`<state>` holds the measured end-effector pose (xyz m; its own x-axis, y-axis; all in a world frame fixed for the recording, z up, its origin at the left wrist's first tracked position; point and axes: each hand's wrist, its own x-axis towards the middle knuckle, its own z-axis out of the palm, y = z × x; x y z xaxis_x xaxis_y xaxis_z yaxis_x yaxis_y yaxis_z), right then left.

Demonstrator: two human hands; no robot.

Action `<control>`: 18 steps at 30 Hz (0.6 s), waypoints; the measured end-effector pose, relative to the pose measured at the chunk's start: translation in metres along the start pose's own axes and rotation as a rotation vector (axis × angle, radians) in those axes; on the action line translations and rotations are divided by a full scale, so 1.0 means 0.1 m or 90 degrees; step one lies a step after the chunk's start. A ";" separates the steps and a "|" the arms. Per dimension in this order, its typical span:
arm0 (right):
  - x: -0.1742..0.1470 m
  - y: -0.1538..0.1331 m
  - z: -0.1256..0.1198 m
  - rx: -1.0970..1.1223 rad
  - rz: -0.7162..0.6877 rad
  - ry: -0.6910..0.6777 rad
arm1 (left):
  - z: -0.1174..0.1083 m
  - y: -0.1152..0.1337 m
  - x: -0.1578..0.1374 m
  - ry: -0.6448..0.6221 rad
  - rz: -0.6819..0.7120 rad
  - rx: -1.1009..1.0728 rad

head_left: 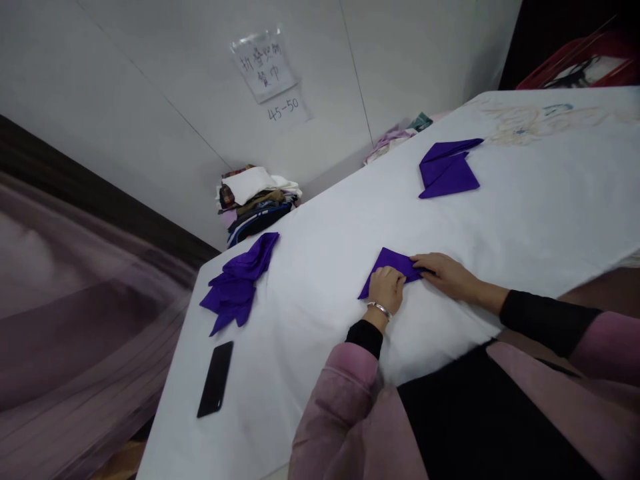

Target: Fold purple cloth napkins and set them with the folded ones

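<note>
A purple cloth napkin (384,257), folded into a pointed shape, lies on the white-covered table in front of me. My left hand (387,288), with a bracelet at the wrist, rests on its near edge with the fingers curled down onto the cloth. At the napkin's right end, my right hand (446,272) pinches the corner between thumb and fingers. Part of the near edge is hidden under my hands. Another folded purple napkin (447,172) lies farther off to the right. To the left is a purple napkin (235,290) folded in several pointed layers.
A black phone (215,379) lies on the table (300,373) at the left. Behind the table's far edge are a pile of clothes (257,203) and more fabric (393,138). Handwritten paper signs (265,65) hang on the wall. Sheer mauve fabric (85,333) hangs at the left.
</note>
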<state>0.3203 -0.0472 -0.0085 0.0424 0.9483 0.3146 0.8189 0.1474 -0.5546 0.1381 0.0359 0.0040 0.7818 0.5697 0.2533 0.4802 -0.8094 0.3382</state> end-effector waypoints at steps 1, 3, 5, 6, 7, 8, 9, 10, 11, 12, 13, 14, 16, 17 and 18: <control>0.00 0.01 0.01 0.003 -0.003 0.005 | 0.00 0.00 0.00 -0.003 0.002 0.001; 0.00 0.03 0.03 0.008 -0.010 0.012 | -0.01 0.00 0.00 -0.010 0.006 0.003; -0.01 0.07 0.04 0.018 -0.016 0.017 | -0.02 0.00 -0.01 -0.015 0.010 0.006; -0.01 0.09 0.04 0.026 -0.019 0.017 | -0.02 0.00 -0.01 -0.017 0.011 0.006; -0.02 0.11 0.04 0.036 -0.018 0.020 | -0.02 0.00 -0.01 -0.019 0.010 0.005; -0.04 0.13 0.04 0.047 -0.014 0.024 | -0.02 0.00 -0.01 -0.022 0.008 0.005; -0.05 0.15 0.03 0.059 -0.007 0.031 | -0.02 -0.01 -0.01 -0.026 0.005 0.006; -0.06 0.17 0.01 0.070 0.001 0.036 | -0.02 -0.01 -0.01 -0.030 0.000 0.008; -0.08 0.17 0.00 0.078 0.006 0.040 | -0.02 0.00 -0.01 -0.035 -0.006 0.012; -0.09 0.18 -0.02 0.081 0.008 0.041 | -0.02 0.00 0.00 -0.039 -0.013 0.016; -0.10 0.18 -0.04 0.080 0.004 0.036 | -0.02 0.00 0.00 -0.042 -0.018 0.021; -0.11 0.19 -0.06 0.074 -0.003 0.028 | -0.01 0.00 0.00 -0.044 -0.022 0.026; -0.13 0.20 -0.09 0.058 -0.021 0.015 | -0.01 0.00 0.01 -0.041 -0.028 0.033; -0.14 0.21 -0.10 0.049 -0.029 0.013 | -0.01 0.01 0.01 -0.040 -0.030 0.036; -0.15 0.22 -0.10 0.042 -0.035 0.012 | -0.01 0.01 0.01 -0.038 -0.031 0.037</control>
<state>0.3437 -0.0614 -0.0175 0.0104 0.9328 0.3602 0.7807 0.2175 -0.5858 0.1391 0.0363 0.0059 0.7785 0.6006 0.1821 0.5393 -0.7886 0.2952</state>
